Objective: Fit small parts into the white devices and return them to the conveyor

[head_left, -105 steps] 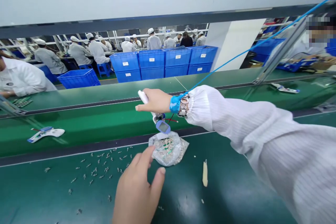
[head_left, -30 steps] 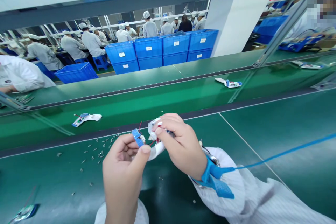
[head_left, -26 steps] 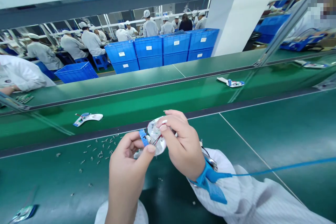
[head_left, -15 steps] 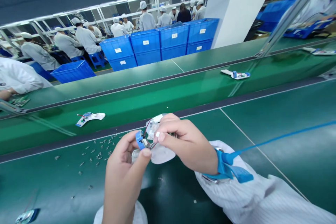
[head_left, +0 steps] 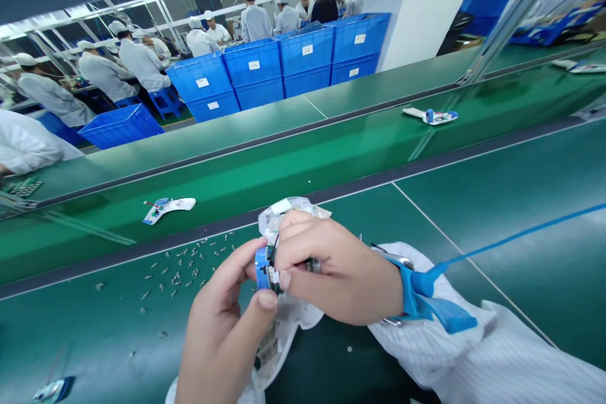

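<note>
Both the left hand (head_left: 222,328) and right hand (head_left: 338,271) clamp a blue-edged part (head_left: 262,268), mostly hidden between them.

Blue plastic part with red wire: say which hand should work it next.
Probably the left hand: its thumb and fingers flank the blue plastic part, while the right hand sits beside it.

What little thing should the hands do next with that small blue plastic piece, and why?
Perhaps the right hand should nudge the crinkly clear plastic bag away from the blue piece. The bag is bunched right behind it, and the thin red wire runs close by, so it might snag while the left hand pinches the piece.
</note>
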